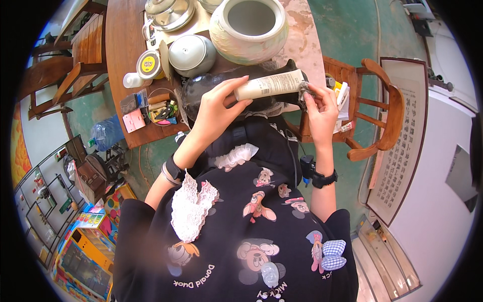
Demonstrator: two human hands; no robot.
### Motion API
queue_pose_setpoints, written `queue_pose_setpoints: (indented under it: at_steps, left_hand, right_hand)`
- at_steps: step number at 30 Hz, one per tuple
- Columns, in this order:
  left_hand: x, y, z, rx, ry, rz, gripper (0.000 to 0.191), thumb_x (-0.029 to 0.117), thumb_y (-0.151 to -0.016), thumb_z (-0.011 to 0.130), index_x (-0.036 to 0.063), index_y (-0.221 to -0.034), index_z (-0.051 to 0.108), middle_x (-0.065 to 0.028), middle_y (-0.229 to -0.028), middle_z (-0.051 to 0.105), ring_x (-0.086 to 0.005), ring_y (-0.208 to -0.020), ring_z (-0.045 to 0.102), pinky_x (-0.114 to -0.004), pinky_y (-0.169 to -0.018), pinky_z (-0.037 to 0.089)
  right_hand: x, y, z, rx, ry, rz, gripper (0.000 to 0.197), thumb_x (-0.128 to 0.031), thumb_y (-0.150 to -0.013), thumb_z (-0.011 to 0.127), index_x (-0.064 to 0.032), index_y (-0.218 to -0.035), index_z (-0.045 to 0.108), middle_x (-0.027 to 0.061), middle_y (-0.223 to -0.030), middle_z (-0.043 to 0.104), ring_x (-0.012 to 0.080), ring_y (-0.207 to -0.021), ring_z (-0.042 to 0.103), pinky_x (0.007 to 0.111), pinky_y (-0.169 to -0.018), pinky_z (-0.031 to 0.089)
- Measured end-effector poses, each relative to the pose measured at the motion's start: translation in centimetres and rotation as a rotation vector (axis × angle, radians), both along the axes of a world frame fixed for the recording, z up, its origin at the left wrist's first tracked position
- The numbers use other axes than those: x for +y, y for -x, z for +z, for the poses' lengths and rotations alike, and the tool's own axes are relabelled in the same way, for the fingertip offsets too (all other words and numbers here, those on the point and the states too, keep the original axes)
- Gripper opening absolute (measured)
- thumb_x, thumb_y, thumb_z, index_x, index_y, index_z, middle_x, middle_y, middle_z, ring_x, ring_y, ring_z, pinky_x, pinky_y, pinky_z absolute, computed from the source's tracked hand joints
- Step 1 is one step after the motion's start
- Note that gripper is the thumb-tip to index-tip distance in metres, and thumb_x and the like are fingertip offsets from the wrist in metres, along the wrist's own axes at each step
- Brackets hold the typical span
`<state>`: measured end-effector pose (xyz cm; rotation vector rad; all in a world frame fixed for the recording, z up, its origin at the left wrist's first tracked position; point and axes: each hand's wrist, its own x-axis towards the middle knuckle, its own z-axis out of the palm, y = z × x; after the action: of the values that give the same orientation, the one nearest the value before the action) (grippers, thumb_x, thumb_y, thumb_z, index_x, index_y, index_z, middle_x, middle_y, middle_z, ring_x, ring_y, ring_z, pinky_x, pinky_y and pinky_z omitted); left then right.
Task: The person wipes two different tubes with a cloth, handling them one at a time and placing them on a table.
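My left hand [222, 100] grips the capped end of a cream-coloured squeeze tube [269, 85], which bears printed writing and lies roughly level. In the fingers of my right hand [322, 105] is a crumpled grey cloth or tissue [305, 92], held against the flat end of the tube. Beneath the tube, at the table's near edge, is a glossy black object [194, 92]; my hands and the tube hide part of it, and its kind is unclear.
On the wooden table [124, 45] stand a large ceramic pot [249, 49], a rounded metal pot [192, 54], a lidded kettle [169, 15], a yellow-labelled jar [148, 65] and a round container of small tools [164, 109]. A pink case [134, 120] lies at left. A wooden chair [394, 120] stands at right.
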<state>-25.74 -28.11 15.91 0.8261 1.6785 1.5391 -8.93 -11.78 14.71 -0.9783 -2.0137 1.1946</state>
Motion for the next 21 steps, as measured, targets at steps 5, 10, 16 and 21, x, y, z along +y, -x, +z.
queue_pose_setpoints:
  at_steps: [5,10,16,21]
  left_hand:
    - [-0.1,-0.3,0.0,0.031,0.074,-0.035,0.042,-0.006,-0.078,0.065,-0.0033,-0.119,0.055,-0.0117,-0.110,0.061,-0.0140,-0.099,0.059,-0.028,-0.086,0.050]
    - [0.5,-0.5,0.4,0.123,0.095,-0.036,0.043,-0.003,-0.077,0.067,-0.0023,-0.119,0.055,-0.0096,-0.101,0.063,-0.0114,-0.089,0.060,-0.026,-0.079,0.053]
    - [0.7,-0.4,0.8,0.178,0.122,-0.059,0.040,-0.001,-0.076,0.069,-0.0020,-0.114,0.056,-0.0097,-0.096,0.063,-0.0098,-0.082,0.061,-0.025,-0.072,0.053]
    - [1.5,-0.5,0.3,0.362,0.218,-0.132,0.041,0.012,-0.076,0.070,-0.0031,-0.110,0.052,-0.0152,-0.097,0.061,-0.0188,-0.087,0.062,-0.028,-0.071,0.051]
  right_hand:
    - [-0.5,0.5,-0.3,-0.114,-0.031,-0.026,0.017,-0.001,-0.079,0.065,-0.0023,-0.095,0.066,0.0067,-0.089,0.058,0.0153,-0.075,0.059,0.027,-0.067,0.050]
    - [-4.2,3.4,1.7,0.001,-0.202,0.221,0.017,-0.003,-0.076,0.067,-0.0043,-0.092,0.066,0.0095,-0.084,0.059,0.0243,-0.074,0.060,0.032,-0.065,0.048]
    - [-2.5,3.0,1.2,-0.067,-0.191,0.182,0.013,-0.003,-0.079,0.065,-0.0040,-0.092,0.066,0.0095,-0.082,0.056,0.0229,-0.068,0.058,0.031,-0.061,0.047]
    - [-2.1,2.6,1.2,-0.073,-0.076,0.153,0.013,-0.001,-0.078,0.065,-0.0034,-0.091,0.066,0.0081,-0.083,0.057,0.0190,-0.071,0.057,0.029,-0.061,0.046]
